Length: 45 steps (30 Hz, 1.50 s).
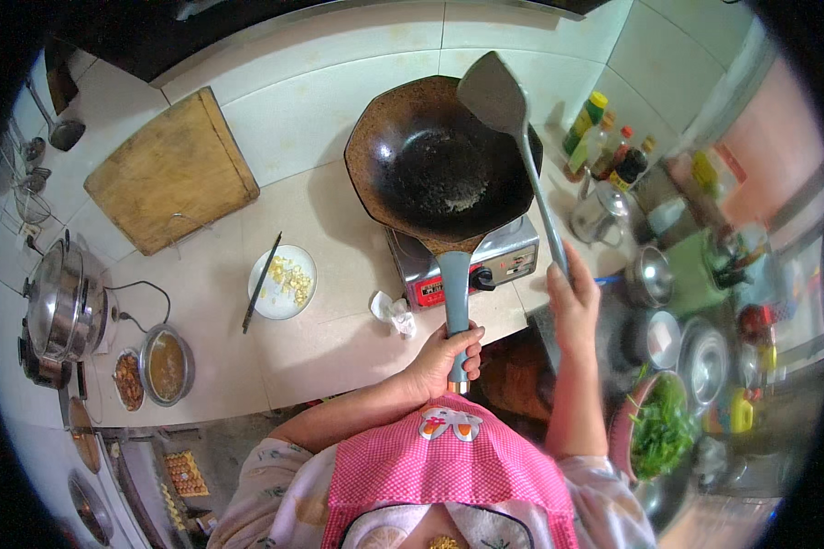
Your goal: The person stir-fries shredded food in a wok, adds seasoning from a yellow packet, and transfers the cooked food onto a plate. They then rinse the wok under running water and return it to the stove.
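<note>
My left hand (451, 355) is wrapped around the grey handle of a dark wok (412, 165), which sits over a portable gas stove (511, 257) with a black knob. A little whitish residue shows on the wok's inner surface. My right hand (574, 298) grips the long handle of a grey spatula (498, 96); its broad blade is raised over the wok's right rim. Left of the stove stands a white plate (305, 264) with chopped pale-yellow pieces, possibly garlic, and a black stick-like utensil (262, 281) rests across it. A crumpled white tissue (393, 312) lies beside the stove.
A wooden cutting board (172, 171) leans on the tiled wall. Far left are a metal steamer pot (58, 302), a bowl of brownish liquid (167, 364) and a dish of dark food (129, 381). Right are bottles (611, 147), a metal pot (599, 213) and a basin of leafy greens (659, 429).
</note>
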{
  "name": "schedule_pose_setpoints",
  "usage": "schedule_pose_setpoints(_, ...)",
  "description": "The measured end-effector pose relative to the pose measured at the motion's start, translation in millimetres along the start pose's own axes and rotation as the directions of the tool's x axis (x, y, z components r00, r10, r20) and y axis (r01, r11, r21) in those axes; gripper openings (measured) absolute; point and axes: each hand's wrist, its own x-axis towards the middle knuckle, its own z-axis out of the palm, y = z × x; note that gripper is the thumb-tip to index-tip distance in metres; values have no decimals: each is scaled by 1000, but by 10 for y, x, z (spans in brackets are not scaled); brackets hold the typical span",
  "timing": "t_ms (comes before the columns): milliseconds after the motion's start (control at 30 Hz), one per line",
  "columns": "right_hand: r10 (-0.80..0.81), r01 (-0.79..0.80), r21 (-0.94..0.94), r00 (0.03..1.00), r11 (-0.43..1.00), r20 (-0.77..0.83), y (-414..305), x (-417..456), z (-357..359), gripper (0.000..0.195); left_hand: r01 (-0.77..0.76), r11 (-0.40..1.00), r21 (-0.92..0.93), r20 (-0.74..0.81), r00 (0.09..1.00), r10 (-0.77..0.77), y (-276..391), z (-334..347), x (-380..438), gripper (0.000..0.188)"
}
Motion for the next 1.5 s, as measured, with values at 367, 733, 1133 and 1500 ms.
schedule_pose_setpoints(367, 29, -28, 28, 998, 999, -52, 38, -158, -174, 41, 2, 1000, 22, 3, 1000, -2, -70, -99, 68, 17)
schedule_pose_setpoints(733, 25, -24, 27, 999, 999, -42, -6, -188, -160, 42, -28, 994, 110, -23, 999, 31, 47, 92, 23, 19)
schedule_pose_setpoints(1133, 36, -31, 94, 998, 995, -46, -25, -186, -156, 41, -22, 994, 108, 49, 999, 17, 478, 411, 37, 18)
schedule_pose_setpoints(1500, 59, -55, 147, 998, 988, -23, -15, -159, -157, 40, -53, 991, 120, 68, 997, 45, 486, 355, 25, 21)
